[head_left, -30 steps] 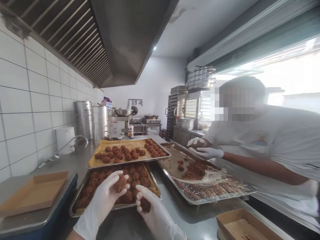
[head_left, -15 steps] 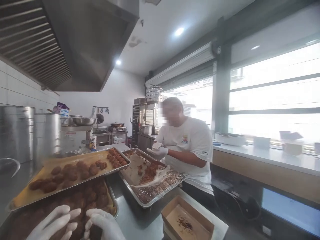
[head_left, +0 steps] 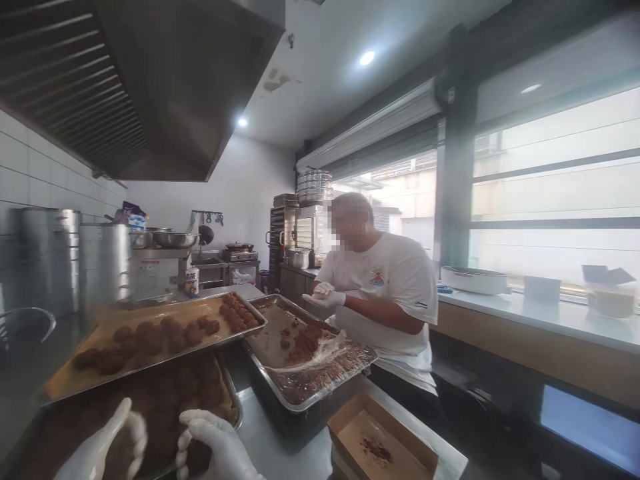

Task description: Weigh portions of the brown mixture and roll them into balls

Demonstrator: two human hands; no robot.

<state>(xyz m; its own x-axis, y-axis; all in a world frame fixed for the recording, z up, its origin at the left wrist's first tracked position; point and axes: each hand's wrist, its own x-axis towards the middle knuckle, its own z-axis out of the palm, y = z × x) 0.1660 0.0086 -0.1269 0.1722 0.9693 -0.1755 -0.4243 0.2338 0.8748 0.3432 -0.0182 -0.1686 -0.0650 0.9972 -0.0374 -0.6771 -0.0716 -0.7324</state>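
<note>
My left hand (head_left: 107,445) and my right hand (head_left: 213,445) wear white gloves and sit at the bottom edge, above the near steel tray (head_left: 233,407) of brown meatballs. The left hand curls round a dark ball (head_left: 123,448). The right hand's fingers curl round another dark ball (head_left: 197,453). A second tray (head_left: 150,337), lined with yellow paper and holding several meatballs, rests raised behind the first.
Across the counter a person in a white T-shirt (head_left: 395,293) shapes something in gloved hands (head_left: 325,297) over a steel tray of dark mix (head_left: 310,360). A brown cardboard box (head_left: 383,447) sits at the front right. Tall steel pots (head_left: 75,260) stand on the left.
The view swung right and up, so my hands dropped to the bottom edge. They stay together over the near tray; the other person keeps working over their tray.
</note>
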